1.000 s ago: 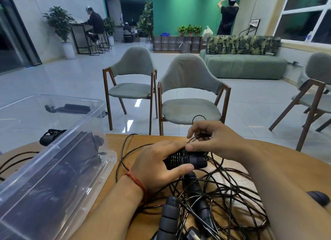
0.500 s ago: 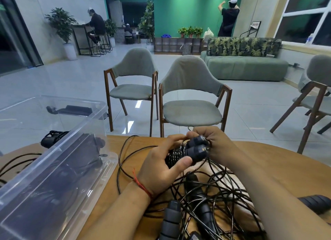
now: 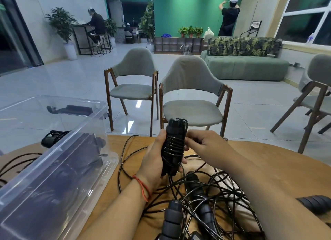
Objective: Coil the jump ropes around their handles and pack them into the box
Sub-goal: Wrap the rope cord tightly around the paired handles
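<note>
Box [image 3: 89, 132] far left on the counter [image 3: 268, 155]: clear plastic, top open, dark coiled ropes visible through its wall (count unclear). A black coil [image 3: 52, 138] lies on the counter just beside the box's far side. Centre: left hand [image 3: 154, 161] holds the bundle [image 3: 174, 146] upright, clear of the counter, fingers wrapped round its lower half. Bundle = handles side by side, cord wound tight round the middle. Red string [image 3: 143, 188] on the left wrist. Right hand [image 3: 206, 146] sits just right of the bundle, fingers curled in against the wraps; can't tell if they pinch cord or only touch. Below and right of both hands: tangle [image 3: 223, 191] of loose cord on the counter, with a grey handle [image 3: 172, 218] and a black handle [image 3: 202, 204] lying in it. Far right: ribbed handle [image 3: 315, 203] on the counter, partly hidden behind the right forearm.
</note>
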A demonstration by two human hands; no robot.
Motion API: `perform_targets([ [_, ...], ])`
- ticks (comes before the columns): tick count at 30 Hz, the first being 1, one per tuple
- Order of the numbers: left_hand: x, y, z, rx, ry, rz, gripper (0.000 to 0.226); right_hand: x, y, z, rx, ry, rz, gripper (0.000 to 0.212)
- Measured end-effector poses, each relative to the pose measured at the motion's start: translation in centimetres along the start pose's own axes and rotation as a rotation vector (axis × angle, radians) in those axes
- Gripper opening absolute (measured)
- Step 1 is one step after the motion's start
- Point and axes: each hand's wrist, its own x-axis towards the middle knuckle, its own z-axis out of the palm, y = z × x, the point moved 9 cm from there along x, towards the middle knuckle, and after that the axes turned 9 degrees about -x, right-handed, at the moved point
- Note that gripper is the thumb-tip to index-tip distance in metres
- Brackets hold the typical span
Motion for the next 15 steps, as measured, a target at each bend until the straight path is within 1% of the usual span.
perform_targets([
  [2, -0.1, 0.0, 0.2, 0.003, -0.006, 0.001, 0.078, 0.0, -0.4, -0.5, -0.089, 0.018, 0.005, 0.024],
  [5, -0.4, 0.3, 0.2, 0.043, -0.017, 0.013, 0.067, -0.2, -1.4, -1.2, -0.233, 0.030, 0.006, 0.024],
  [8, -0.4, 0.2, 0.2, 0.047, -0.007, -0.003, 0.067, -0.4, -1.7, -1.2, -0.276, 0.008, 0.008, 0.022],
  [10, -0.2, 0.2, 0.0, 0.028, 0.015, -0.008, 0.070, -0.5, -1.6, -0.9, -0.223, -0.021, 0.017, 0.027],
  [13, 0.1, -0.1, -0.3, -0.017, 0.032, -0.025, 0.073, -0.7, -1.2, -0.1, -0.021, -0.081, 0.048, 0.040],
  [15, 0.1, -0.4, -0.4, -0.042, 0.020, -0.045, 0.068, -0.7, -1.1, 0.3, 0.019, -0.095, 0.049, 0.045],
])
